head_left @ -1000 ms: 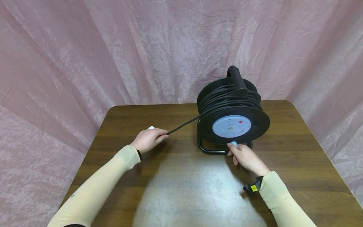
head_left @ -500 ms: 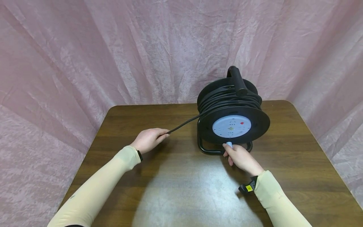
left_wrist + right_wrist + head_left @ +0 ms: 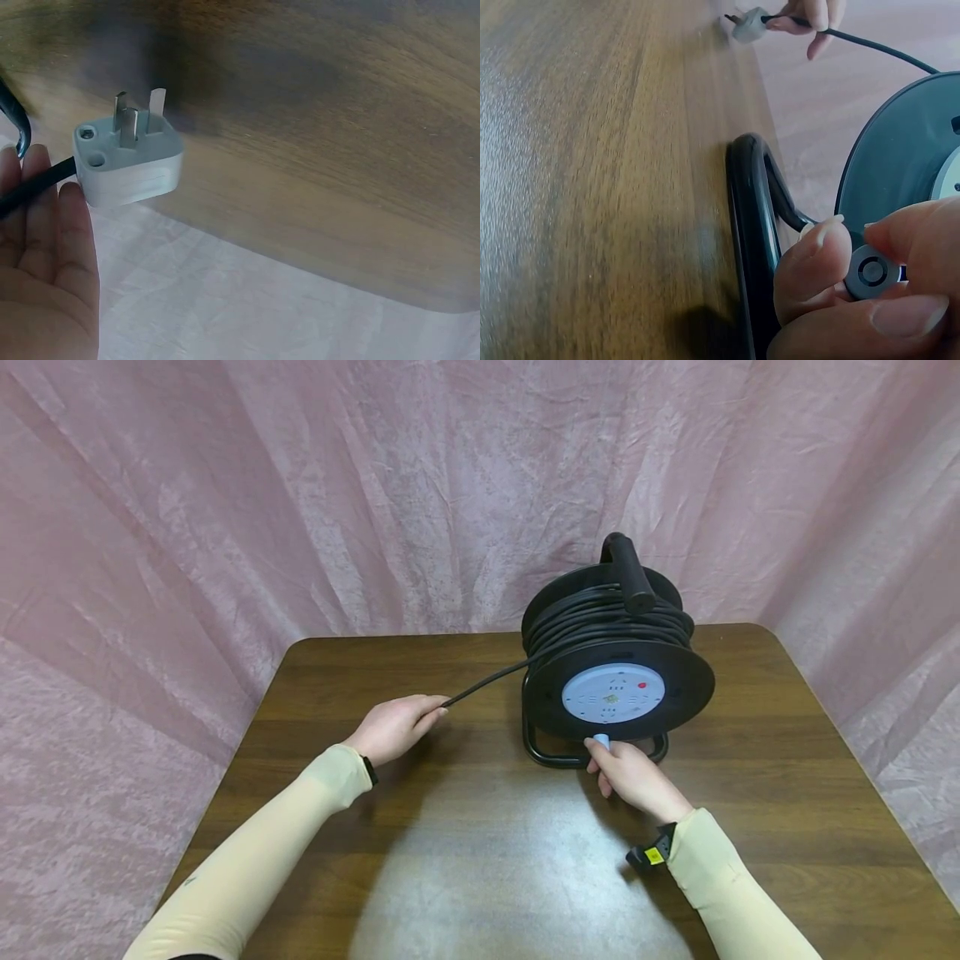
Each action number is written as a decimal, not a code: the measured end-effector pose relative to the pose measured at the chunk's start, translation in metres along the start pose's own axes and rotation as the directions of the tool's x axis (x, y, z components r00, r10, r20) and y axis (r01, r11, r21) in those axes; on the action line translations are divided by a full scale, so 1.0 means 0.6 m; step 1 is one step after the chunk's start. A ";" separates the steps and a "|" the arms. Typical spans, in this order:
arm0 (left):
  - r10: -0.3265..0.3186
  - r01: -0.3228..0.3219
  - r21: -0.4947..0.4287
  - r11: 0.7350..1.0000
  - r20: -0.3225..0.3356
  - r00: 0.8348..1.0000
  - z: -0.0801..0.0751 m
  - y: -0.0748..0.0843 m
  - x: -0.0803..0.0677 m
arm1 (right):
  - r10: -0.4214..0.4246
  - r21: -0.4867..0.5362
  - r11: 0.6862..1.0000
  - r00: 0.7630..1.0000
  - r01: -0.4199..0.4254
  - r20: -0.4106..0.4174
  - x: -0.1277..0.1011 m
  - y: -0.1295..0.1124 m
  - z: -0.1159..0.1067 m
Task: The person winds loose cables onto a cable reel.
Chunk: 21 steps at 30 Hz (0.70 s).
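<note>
A black cable reel point(image 3: 686, 687) stands at the back right of the table, cable wound thickly between its discs. Its front carries a pale round socket panel point(image 3: 592, 681) with a small red switch. My right hand point(image 3: 637, 779) pinches the grey crank knob point(image 3: 871, 271) at the bottom of the front disc, between thumb and fingers. From the reel, one stretch of black cable point(image 3: 487, 681) runs taut to the left. My left hand point(image 3: 393, 729) grips that cable close to its end, where a white three-pin plug point(image 3: 131, 180) hangs with its metal pins showing.
The reel rests on a black tubular frame point(image 3: 555, 761), with a carrying handle point(image 3: 633, 578) over the top. Under it is a wooden table point(image 3: 480, 860) with rounded back corners. A pink curtain point(image 3: 450, 510) hangs right behind.
My right hand has moved left with the knob, and the reel's front has turned slightly clockwise. The left hand stays nearly still; the white bit behind it is no longer visible.
</note>
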State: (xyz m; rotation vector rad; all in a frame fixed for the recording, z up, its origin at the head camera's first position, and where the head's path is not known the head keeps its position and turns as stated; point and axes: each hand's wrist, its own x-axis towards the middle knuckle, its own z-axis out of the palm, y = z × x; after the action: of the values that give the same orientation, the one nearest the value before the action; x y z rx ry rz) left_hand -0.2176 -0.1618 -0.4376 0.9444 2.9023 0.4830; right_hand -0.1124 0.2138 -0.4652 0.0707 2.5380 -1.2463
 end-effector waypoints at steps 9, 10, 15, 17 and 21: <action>0.018 -0.018 -0.003 1.000 0.002 1.000 -0.001 0.003 -0.002 | -0.001 0.003 1.000 1.000 0.001 0.004 0.001 -0.007 0.005; 0.019 -0.019 -0.012 1.000 0.002 1.000 -0.001 0.003 -0.003 | -0.005 0.001 1.000 1.000 0.005 0.007 0.001 -0.008 0.005; -0.009 0.009 -0.073 0.997 -0.002 1.000 0.002 0.006 -0.005 | -0.018 -0.002 1.000 1.000 0.018 0.006 0.004 -0.010 0.009; -0.023 0.022 -0.098 0.995 -0.009 1.000 0.003 0.007 -0.006 | -0.025 -0.004 1.000 1.000 0.025 0.002 0.006 -0.010 0.012; -0.021 0.018 -0.129 0.991 -0.025 0.999 0.003 0.008 -0.008 | -0.035 -0.003 0.999 0.999 0.035 0.000 0.007 -0.015 0.015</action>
State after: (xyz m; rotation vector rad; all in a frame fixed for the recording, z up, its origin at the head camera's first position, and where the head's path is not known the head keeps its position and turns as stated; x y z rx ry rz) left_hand -0.2107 -0.1604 -0.4382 0.8975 2.8594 0.6780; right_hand -0.1156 0.2006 -0.4648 0.0255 2.5519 -1.2554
